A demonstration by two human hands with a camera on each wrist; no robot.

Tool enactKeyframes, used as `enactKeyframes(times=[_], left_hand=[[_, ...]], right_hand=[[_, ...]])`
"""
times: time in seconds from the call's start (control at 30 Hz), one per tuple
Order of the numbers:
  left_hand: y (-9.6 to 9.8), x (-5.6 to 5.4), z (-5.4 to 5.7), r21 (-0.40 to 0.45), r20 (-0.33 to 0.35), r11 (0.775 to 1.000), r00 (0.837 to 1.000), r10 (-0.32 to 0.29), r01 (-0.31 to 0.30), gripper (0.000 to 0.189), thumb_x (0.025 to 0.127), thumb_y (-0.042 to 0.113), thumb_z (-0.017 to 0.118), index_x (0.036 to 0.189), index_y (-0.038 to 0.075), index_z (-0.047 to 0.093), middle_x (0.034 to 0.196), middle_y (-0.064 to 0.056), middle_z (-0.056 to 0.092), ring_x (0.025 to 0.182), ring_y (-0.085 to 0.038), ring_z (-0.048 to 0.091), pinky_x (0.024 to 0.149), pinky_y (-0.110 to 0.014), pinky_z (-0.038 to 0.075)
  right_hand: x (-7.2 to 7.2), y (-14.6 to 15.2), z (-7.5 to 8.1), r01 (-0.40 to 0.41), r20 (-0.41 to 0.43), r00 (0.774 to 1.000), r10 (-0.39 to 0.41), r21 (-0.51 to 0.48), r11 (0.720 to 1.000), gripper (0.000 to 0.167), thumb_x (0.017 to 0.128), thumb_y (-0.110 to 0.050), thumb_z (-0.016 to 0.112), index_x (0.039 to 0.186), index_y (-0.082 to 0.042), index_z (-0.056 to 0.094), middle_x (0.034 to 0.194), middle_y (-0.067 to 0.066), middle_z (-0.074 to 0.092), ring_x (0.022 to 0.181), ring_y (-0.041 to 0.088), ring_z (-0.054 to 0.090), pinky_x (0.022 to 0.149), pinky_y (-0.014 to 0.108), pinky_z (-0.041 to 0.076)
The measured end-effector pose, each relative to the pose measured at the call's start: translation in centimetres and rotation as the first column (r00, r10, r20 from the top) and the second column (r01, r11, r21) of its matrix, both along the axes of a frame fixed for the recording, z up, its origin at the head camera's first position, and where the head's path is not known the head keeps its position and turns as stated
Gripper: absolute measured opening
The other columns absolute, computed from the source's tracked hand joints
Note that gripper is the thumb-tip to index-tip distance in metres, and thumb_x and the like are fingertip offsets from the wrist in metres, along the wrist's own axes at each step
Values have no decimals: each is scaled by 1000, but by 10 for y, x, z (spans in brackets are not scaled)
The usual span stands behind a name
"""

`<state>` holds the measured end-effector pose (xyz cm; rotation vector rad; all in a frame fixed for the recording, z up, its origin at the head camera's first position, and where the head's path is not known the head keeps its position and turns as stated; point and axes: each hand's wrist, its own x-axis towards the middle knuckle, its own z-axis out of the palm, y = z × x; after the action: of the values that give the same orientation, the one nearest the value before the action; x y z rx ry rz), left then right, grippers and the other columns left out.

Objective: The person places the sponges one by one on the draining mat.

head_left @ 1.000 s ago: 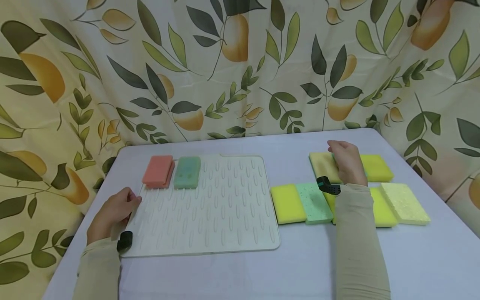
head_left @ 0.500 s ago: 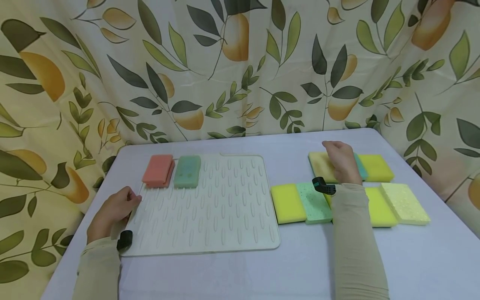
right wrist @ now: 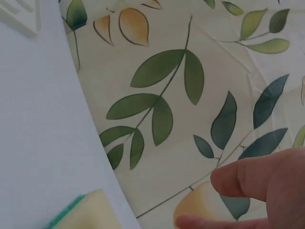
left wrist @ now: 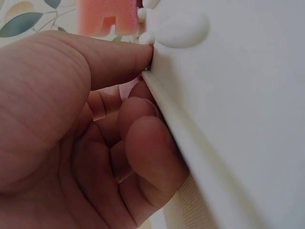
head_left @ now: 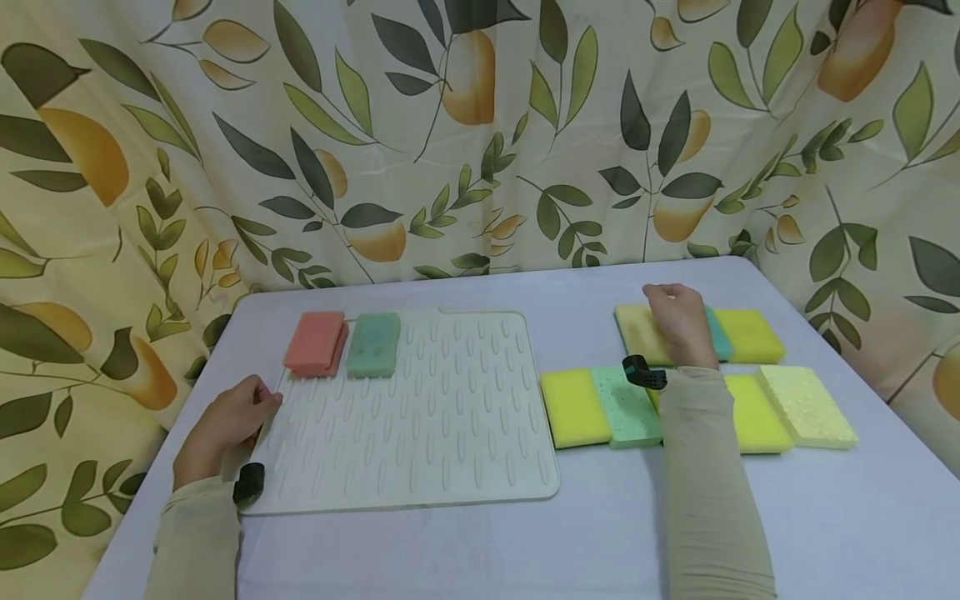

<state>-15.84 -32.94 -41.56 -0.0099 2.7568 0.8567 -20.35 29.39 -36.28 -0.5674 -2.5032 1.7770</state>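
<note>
At the left of the head view, my left hand [head_left: 228, 425] pinches the left edge of a white ridged mat [head_left: 420, 450]. The left wrist view shows the thumb at the mat's rim and curled fingers [left wrist: 147, 148] at its underside. My right hand [head_left: 684, 325] is over the back row of sponges at the right, partly hiding a cream sponge [head_left: 640, 332] and a teal one [head_left: 717, 333]. In the right wrist view its thumb [right wrist: 243, 176] and a finger stand apart with nothing between them. A pink sponge [head_left: 315, 342] and a green sponge [head_left: 373, 343] lie on the mat's back left.
A yellow sponge [head_left: 750, 335] ends the back row. The front row has a yellow sponge [head_left: 576, 408], a mint sponge [head_left: 628, 408], another yellow sponge [head_left: 757, 417] and a pale yellow sponge [head_left: 808, 407]. A patterned curtain [head_left: 570, 167] hangs behind the white table [head_left: 465, 550].
My right hand has shifted slightly left over the sponges, baring more of the teal one, and then stays nearly still. The left hand and mat have not moved.
</note>
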Motion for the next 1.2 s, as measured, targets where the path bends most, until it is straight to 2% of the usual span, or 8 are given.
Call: enactKeyframes(times=[0.3,0.43,0.5,0.6,0.73,0.9,1.03,1.2], left_hand=[[0,0,0,-3,5,1000,1000,0,0,25,111,24,55,100,3,46,77,-9,52,62,-23,53,60,-38,47],[0,0,1,-3,3,1000,1000,2,-2,25,111,24,55,100,3,47,77,-9,52,63,-23,53,60,-38,47],[0,0,1,-2,3,1000,1000,3,-3,25,111,24,55,100,3,47,77,-9,52,63,-23,53,60,-38,47],[0,0,1,-5,-1,1000,1000,2,-2,25,111,24,55,100,3,47,77,-9,52,63,-23,53,60,-38,47],[0,1,0,-1,1,1000,1000,4,-4,25,111,24,55,100,3,47,78,-9,52,62,-23,53,60,-38,48],[0,1,0,3,2,1000,1000,6,-6,26,111,25,56,100,3,47,79,-9,52,62,-23,54,60,-38,48],[0,0,0,5,2,1000,1000,11,-11,26,111,25,56,100,4,47,79,-9,52,63,-23,54,59,-38,49],[0,1,-1,-2,-7,1000,1000,3,-3,26,111,25,56,99,4,47,78,-9,52,62,-23,54,59,-38,48]], right_hand=[[1,-1,0,1,25,1000,0,-34,999,74,111,-45,45,166,3,29,173,20,21,155,38,24,124,56,25],[0,-1,-2,-30,50,998,28,38,999,75,110,-43,51,165,5,29,173,23,22,152,40,29,122,56,30],[-1,-1,-4,-60,79,995,54,87,994,76,110,-40,53,163,7,30,170,27,26,142,42,38,117,55,36],[-3,-2,-7,-106,130,987,93,97,990,78,109,-35,58,163,11,26,168,30,27,137,42,40,115,55,39],[-5,-4,-10,-171,190,971,142,144,975,82,106,-30,61,160,16,21,168,34,23,148,48,32,120,59,32],[-8,-5,-12,-227,225,958,176,222,948,82,103,-25,63,156,21,22,165,38,25,139,48,35,119,58,33],[-9,-4,-15,-248,246,951,187,243,938,81,100,-19,64,157,22,21,164,38,26,129,45,38,112,53,39],[-12,-3,-17,-277,269,940,212,234,932,83,98,-15,64,158,21,19,160,37,30,111,39,45,90,41,46]])
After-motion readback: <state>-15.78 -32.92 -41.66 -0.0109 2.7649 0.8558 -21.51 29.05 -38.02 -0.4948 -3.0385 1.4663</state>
